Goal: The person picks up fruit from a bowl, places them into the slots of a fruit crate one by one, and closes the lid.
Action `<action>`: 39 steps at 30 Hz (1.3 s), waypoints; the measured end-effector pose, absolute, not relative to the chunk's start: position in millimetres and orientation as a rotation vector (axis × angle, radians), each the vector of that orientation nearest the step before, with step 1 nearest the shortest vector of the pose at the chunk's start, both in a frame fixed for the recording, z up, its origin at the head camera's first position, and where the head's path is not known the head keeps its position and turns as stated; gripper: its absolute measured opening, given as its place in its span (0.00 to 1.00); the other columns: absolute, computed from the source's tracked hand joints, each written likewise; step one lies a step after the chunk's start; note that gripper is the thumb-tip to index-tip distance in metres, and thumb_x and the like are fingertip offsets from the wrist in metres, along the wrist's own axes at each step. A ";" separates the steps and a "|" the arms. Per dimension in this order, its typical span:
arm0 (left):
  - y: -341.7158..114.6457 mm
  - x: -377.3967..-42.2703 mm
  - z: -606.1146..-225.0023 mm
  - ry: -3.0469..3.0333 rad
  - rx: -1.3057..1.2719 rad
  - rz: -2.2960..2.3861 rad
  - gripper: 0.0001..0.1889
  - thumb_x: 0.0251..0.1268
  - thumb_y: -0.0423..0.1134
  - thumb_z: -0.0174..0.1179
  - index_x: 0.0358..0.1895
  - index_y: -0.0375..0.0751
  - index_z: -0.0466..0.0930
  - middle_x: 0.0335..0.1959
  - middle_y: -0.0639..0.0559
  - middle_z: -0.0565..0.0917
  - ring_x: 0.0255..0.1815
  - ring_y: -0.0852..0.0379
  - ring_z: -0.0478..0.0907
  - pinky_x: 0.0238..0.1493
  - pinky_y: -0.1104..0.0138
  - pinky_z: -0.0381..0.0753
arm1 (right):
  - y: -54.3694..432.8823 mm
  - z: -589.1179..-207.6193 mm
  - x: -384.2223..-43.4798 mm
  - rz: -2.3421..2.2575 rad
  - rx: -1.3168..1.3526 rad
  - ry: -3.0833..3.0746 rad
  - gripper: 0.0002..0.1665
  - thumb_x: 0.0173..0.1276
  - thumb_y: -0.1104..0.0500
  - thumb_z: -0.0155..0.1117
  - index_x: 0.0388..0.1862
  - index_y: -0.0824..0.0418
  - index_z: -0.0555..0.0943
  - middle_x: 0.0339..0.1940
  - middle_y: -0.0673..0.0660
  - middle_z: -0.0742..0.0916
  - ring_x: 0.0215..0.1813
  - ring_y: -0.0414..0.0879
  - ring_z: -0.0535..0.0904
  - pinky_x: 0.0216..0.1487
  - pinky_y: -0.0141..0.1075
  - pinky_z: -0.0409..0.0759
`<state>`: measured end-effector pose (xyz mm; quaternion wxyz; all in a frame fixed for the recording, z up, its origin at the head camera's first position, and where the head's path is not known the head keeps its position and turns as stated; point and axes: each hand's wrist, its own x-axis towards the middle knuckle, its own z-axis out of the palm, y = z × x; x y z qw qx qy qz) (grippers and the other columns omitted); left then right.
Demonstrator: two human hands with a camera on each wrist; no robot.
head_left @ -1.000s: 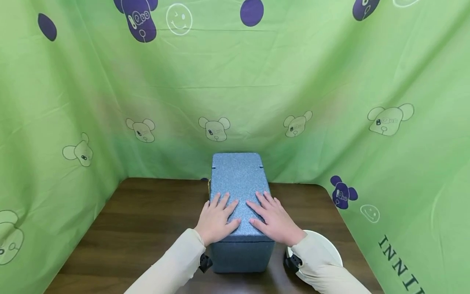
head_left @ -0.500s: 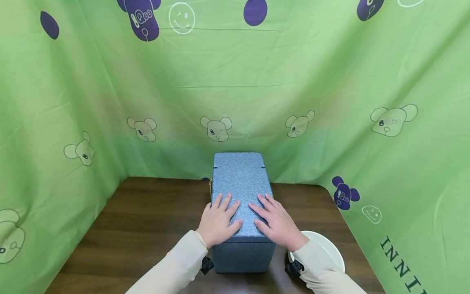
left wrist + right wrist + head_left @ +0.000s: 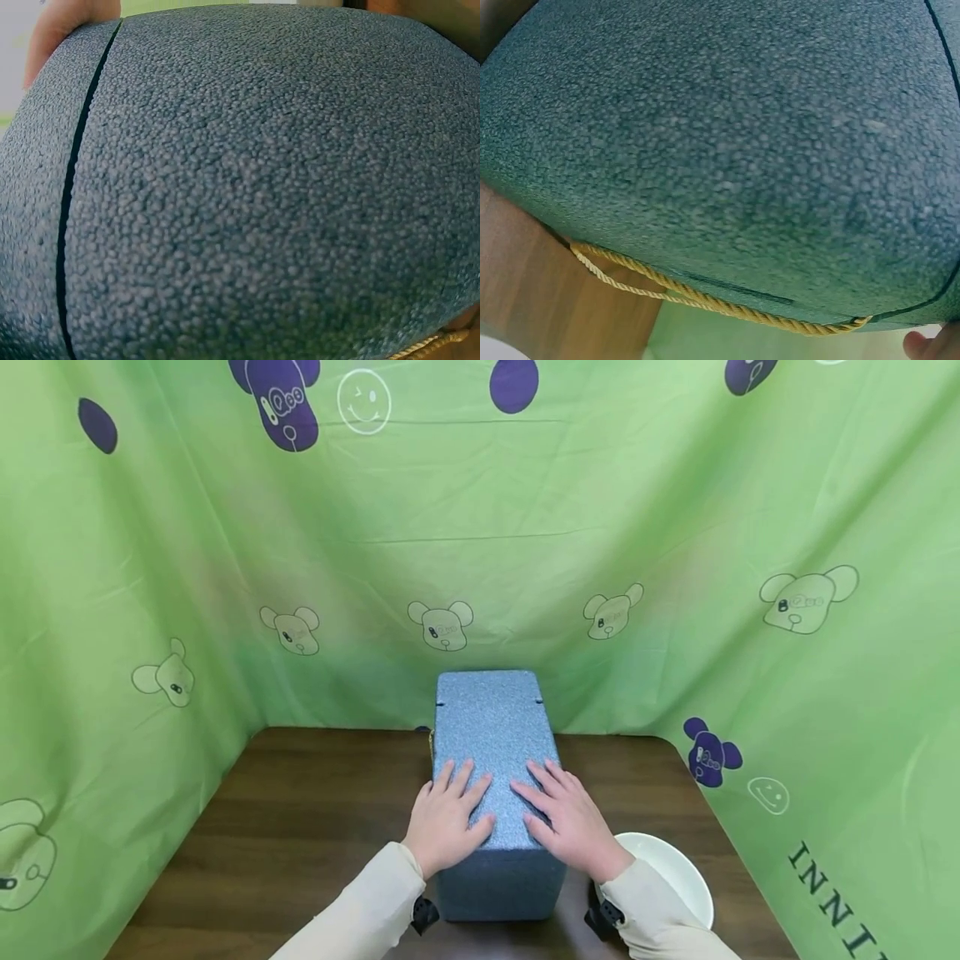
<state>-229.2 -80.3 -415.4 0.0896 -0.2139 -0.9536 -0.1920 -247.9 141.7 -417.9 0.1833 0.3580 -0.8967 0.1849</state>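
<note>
A blue-grey speckled foam box (image 3: 491, 718) stands lengthwise on the wooden table, its lid on. A thin dark seam runs between the lid and the body in both wrist views. My left hand (image 3: 447, 822) rests on the lid's near left part with spread fingers. Opposite it, on the near right part, lies my right hand (image 3: 573, 822), its fingers also spread. Neither hand holds anything. The left wrist view is filled by the foam wall (image 3: 270, 180). Along the box's side in the right wrist view hangs a golden twisted rope (image 3: 735, 307). What is inside the box is hidden.
To the right of the box sits a white round dish (image 3: 686, 872), partly covered by my right sleeve (image 3: 645, 897). A brown wooden table (image 3: 300, 827) lies beneath. Green printed cloth (image 3: 480, 527) hangs behind and at both sides, with the box's far end near it.
Both hands stay on the lid, shifted very slightly towards me. The head view has moved a little, and slightly more of the dish shows. The lid remains on the box.
</note>
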 end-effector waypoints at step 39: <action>-126.5 -302.2 -404.7 -3.009 -0.982 -0.540 0.41 0.54 0.64 0.56 0.73 0.54 0.62 0.76 0.41 0.52 0.75 0.32 0.37 0.70 0.42 0.45 | 145.3 -402.2 -314.9 0.414 1.107 -2.878 0.33 0.67 0.46 0.53 0.70 0.54 0.69 0.73 0.75 0.58 0.73 0.73 0.45 0.67 0.66 0.48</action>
